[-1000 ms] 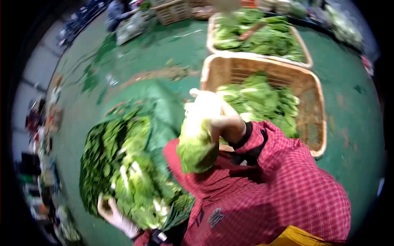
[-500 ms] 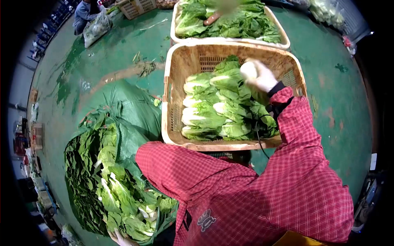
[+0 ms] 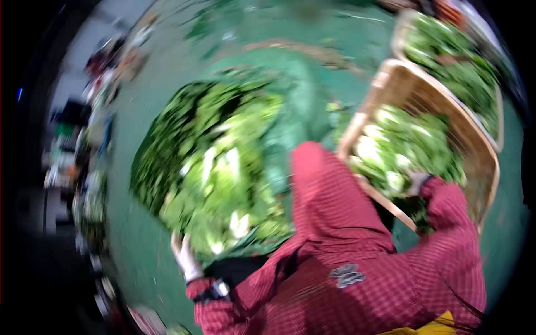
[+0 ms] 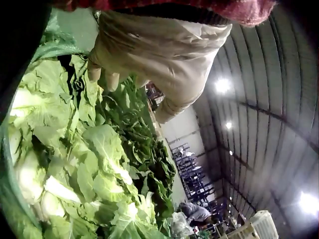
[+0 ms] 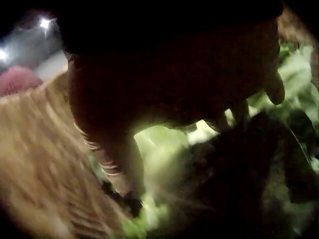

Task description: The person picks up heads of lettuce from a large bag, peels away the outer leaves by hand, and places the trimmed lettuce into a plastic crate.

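In the head view, my gloved left hand (image 3: 187,259) rests at the lower edge of a green sack (image 3: 293,95) full of leafy heads (image 3: 215,184). Its fingers hang loosely bent over the leaves (image 4: 99,144) in the left wrist view, gripping nothing. My right hand (image 3: 416,183) is low inside the orange-brown crate (image 3: 371,100), at the near side of the lettuce heads (image 3: 391,139). The dark right wrist view shows its thumb and fingers around a pale green head (image 5: 167,147); the fingertips are partly hidden.
A second crate (image 3: 499,125) of greens stands beyond the first, against its rim. Clutter (image 3: 92,195) lines the left side. My bent knee (image 3: 310,159) comes between sack and crate. Leaf scraps lie on the green floor (image 3: 251,25).
The head view has swung left, towards the sack. My right hand has moved from the crate's far right part to its near side. My left hand shows more fully at the sack's edge.
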Demonstrator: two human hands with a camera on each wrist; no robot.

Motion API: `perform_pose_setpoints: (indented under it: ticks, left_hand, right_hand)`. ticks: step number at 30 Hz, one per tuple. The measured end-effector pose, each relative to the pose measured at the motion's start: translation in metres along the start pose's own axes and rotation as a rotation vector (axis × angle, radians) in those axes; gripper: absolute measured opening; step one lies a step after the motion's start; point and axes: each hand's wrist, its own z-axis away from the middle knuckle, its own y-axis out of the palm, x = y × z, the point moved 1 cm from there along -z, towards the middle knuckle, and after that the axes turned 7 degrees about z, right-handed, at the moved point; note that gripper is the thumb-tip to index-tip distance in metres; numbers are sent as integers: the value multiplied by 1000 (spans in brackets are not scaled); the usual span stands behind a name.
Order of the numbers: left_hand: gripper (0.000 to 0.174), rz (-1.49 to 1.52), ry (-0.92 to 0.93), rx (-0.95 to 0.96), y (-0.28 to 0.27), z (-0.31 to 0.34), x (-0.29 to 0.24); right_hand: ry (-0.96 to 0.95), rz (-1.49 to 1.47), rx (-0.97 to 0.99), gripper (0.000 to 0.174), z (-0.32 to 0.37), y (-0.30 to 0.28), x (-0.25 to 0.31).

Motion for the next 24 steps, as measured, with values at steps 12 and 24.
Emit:
perform_pose_setpoints:
  ticks: [12,24]
  left_hand:
    - [54,39,-169,200,-19,-14,84]
    - [61,6,-244,-44,-88,-36,114]
  right_hand:
    - [-986,-100,-457,84,130,-338,275]
    - [-896,180,-430,89,-26,-269,610]
